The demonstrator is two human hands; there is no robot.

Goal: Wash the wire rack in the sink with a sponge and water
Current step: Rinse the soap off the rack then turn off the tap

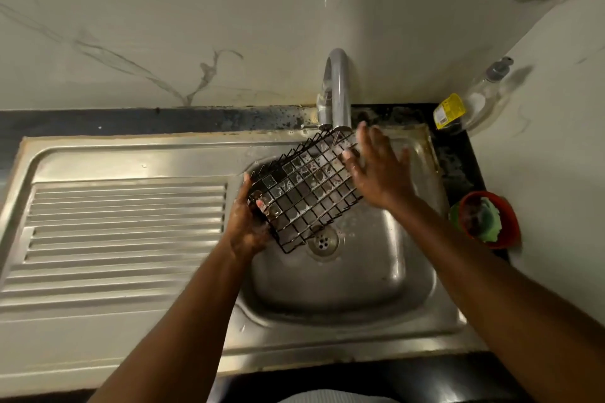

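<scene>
rack (304,190) soapy, held tilted over sink (343,288), top end under tap (339,91) | our left hand (245,222) grips its near end; right hand (376,170) flat, fingers spread on far end | we'd turn it slowly so the rinse reaches every cell

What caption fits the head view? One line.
Left hand holds soapy wire rack under faucet; right hand touches it over the sink.
</scene>
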